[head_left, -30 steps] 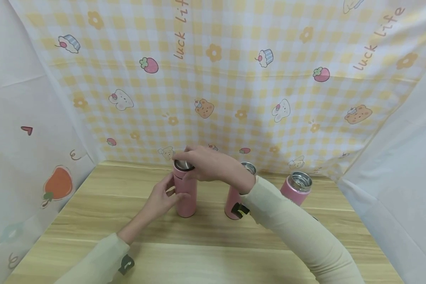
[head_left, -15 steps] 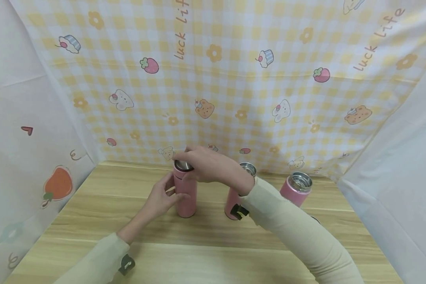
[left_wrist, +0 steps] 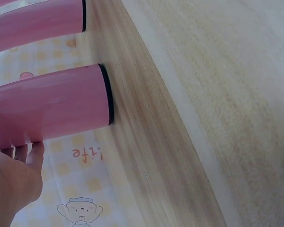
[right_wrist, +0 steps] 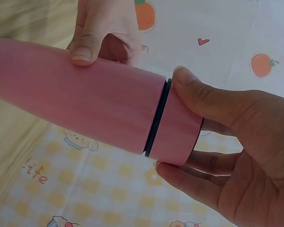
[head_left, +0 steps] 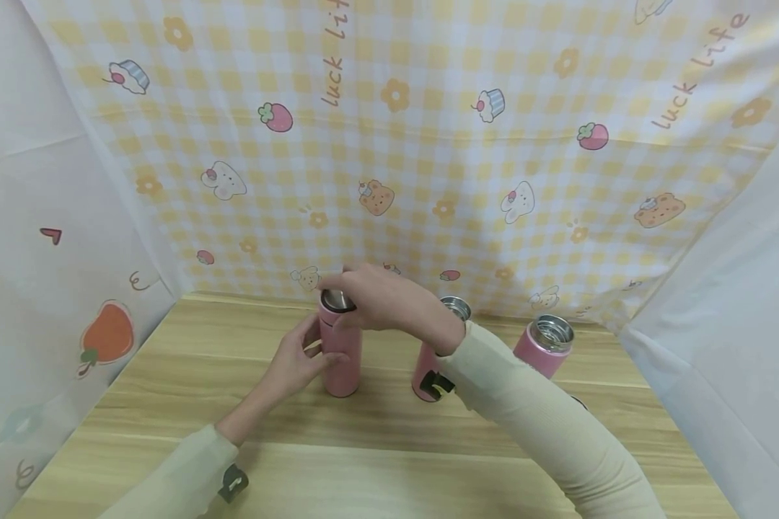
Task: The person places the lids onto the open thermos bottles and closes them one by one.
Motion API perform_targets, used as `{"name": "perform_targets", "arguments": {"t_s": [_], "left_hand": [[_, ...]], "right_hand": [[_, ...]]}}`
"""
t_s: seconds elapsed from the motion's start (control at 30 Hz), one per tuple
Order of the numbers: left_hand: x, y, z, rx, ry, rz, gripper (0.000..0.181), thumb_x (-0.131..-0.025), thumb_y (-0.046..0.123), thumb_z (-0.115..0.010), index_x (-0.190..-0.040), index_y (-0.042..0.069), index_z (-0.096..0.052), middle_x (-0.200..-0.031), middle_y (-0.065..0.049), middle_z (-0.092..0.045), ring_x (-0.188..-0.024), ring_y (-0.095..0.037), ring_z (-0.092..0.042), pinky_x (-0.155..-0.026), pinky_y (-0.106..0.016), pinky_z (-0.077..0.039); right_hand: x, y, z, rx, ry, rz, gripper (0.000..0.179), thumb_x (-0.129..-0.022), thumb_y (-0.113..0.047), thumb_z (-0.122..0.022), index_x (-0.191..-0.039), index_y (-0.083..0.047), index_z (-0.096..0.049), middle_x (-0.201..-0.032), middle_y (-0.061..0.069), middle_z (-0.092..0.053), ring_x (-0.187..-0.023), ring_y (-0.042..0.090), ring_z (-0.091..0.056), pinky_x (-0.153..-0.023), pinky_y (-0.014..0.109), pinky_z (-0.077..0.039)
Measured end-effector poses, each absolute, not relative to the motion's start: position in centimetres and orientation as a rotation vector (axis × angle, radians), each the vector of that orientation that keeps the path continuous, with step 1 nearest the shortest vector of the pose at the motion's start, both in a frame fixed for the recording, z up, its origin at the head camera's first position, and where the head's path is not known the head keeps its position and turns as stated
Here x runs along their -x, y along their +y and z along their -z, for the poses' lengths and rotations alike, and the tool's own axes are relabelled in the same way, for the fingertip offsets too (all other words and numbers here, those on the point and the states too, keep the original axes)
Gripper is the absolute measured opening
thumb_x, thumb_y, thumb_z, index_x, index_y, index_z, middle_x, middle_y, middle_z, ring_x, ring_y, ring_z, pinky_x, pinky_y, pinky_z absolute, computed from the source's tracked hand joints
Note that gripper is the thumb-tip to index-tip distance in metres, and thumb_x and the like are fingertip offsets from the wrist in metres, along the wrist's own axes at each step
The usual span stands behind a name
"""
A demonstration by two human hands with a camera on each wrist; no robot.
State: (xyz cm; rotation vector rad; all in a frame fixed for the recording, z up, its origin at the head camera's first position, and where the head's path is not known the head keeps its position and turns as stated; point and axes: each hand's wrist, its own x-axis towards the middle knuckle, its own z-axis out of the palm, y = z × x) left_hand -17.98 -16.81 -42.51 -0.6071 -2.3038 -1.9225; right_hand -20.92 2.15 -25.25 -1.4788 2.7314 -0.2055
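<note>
Near the back edge of your desk (head_left: 363, 479): pink flask (head_left: 342, 367), upright, left of two uncapped flasks (head_left: 537, 353).
Unchanged over the last second; your work on it is likely unfinished. Your left hand (head_left: 296, 360) curls round it; your right hand (head_left: 386, 297) grips the cap (right_wrist: 179, 127), fingers (right_wrist: 194, 183) parted to its width.

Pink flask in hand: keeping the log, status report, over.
Left hand grips pink flask; right hand holds its lid. Upright on table. Two lidless flasks to its right; right sleeve partly hiding them.
</note>
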Motion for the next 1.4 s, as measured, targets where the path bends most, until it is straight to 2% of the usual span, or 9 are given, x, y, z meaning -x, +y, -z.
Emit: {"name": "perform_targets", "arguments": {"t_s": [0.3,0.63,0.8,0.93,1.07,1.17,1.27,1.33,1.4], "left_hand": [[18.1,-16.7,42.6,0.6,-2.269,1.952,0.077,-0.083,0.001,-0.084,-0.149,0.008,-0.045,-0.14,-0.016,-0.055,-0.129,-0.033,-0.052,-0.101,-0.034,-0.05],[18.0,-16.6,42.7,0.597,-2.251,1.96,0.072,-0.084,0.0,-0.083,-0.146,0.005,-0.047,-0.138,-0.018,-0.056,-0.128,-0.034,-0.053,-0.101,-0.035,-0.05],[18.0,-16.5,42.7,0.598,-2.244,1.968,0.075,-0.084,0.0,-0.083,-0.148,0.007,-0.046,-0.141,-0.015,-0.055,-0.13,-0.033,-0.052,-0.101,-0.033,-0.05],[18.0,-16.6,42.6,0.617,-2.239,1.962,0.075,-0.084,0.0,-0.083,-0.149,0.007,-0.045,-0.143,-0.015,-0.054,-0.131,-0.033,-0.051,-0.101,-0.034,-0.05],[18.0,-16.6,42.7,0.619,-2.236,1.97,0.073,-0.084,0.0,-0.082,-0.148,0.007,-0.046,-0.142,-0.015,-0.054,-0.13,-0.033,-0.051,-0.101,-0.035,-0.05],[18.0,-16.6,42.7,0.619,-2.234,1.975,0.071,-0.085,0.0,-0.082,-0.147,0.006,-0.047,-0.141,-0.015,-0.054,-0.13,-0.033,-0.051,-0.101,-0.036,-0.05],[18.0,-16.6,42.6,0.622,-2.242,1.962,0.072,-0.086,0.0,-0.081,-0.148,0.004,-0.044,-0.141,-0.017,-0.054,-0.131,-0.034,-0.051,-0.102,-0.037,-0.05],[18.0,-16.7,42.6,0.619,-2.253,1.949,0.074,-0.086,0.001,-0.081,-0.149,0.003,-0.042,-0.142,-0.018,-0.053,-0.131,-0.035,-0.051,-0.102,-0.037,-0.049],[18.0,-16.7,42.6,0.612,-2.264,1.945,0.074,-0.086,0.002,-0.081,-0.149,0.003,-0.042,-0.141,-0.019,-0.053,-0.131,-0.035,-0.051,-0.103,-0.038,-0.049]], "right_hand": [[20.9,2.0,25.1,1.417,2.772,0.185,0.056,-0.086,-0.035,-0.084,-0.135,-0.016,-0.065,-0.101,-0.002,-0.061,-0.084,0.012,-0.056,-0.067,0.024,-0.05],[20.8,1.8,25.1,1.392,2.835,0.121,0.047,-0.086,-0.039,-0.084,-0.124,-0.017,-0.068,-0.097,-0.003,-0.059,-0.083,0.013,-0.056,-0.063,0.025,-0.05],[20.8,1.7,25.2,1.37,2.857,0.101,0.042,-0.087,-0.042,-0.082,-0.118,-0.017,-0.068,-0.092,-0.003,-0.057,-0.078,0.014,-0.057,-0.06,0.027,-0.05],[21.0,1.7,25.4,1.368,2.865,0.109,0.044,-0.086,-0.044,-0.082,-0.118,-0.017,-0.068,-0.09,-0.004,-0.056,-0.076,0.014,-0.056,-0.058,0.027,-0.05],[21.3,2.1,25.5,1.413,2.821,0.164,0.054,-0.085,-0.045,-0.082,-0.128,-0.018,-0.065,-0.096,-0.002,-0.057,-0.08,0.014,-0.056,-0.062,0.026,-0.05],[21.9,2.6,25.3,1.497,2.701,0.266,0.061,-0.086,-0.039,-0.082,-0.138,-0.016,-0.061,-0.114,0.003,-0.06,-0.095,0.015,-0.058,-0.076,0.024,-0.051],[22.4,3.1,24.7,1.591,2.535,0.367,0.061,-0.089,-0.023,-0.082,-0.144,-0.013,-0.057,-0.132,0.006,-0.057,-0.107,0.016,-0.057,-0.087,0.024,-0.049],[22.7,3.3,24.2,1.641,2.439,0.402,0.058,-0.091,-0.01,-0.078,-0.145,-0.011,-0.056,-0.139,0.006,-0.055,-0.11,0.017,-0.056,-0.089,0.024,-0.049],[22.8,3.3,24.0,1.664,2.376,0.403,0.054,-0.093,-0.001,-0.074,-0.144,-0.009,-0.057,-0.14,0.005,-0.056,-0.107,0.017,-0.056,-0.086,0.025,-0.05]]}}
